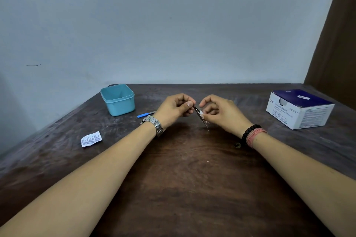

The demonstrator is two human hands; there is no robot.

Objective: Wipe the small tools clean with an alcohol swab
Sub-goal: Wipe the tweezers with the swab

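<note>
Dark, worn wood worktop point(183, 159) fills lower frame. Cardboard swab box point(299, 109) at right edge, likely parked within reach. Teal plastic tub point(117, 99) left of centre, blue-handled tool point(144, 115) just beside it, probably awaiting its turn. Centre: left hand point(174, 108) pinches thin metal tool point(200, 116) steady; right hand point(219, 111) pinches white swab point(202, 115) against it. Torn wrapper point(91, 139) lower left.

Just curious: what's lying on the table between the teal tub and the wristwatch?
A blue-handled tool lies there on the table, seen in the head view.
</note>
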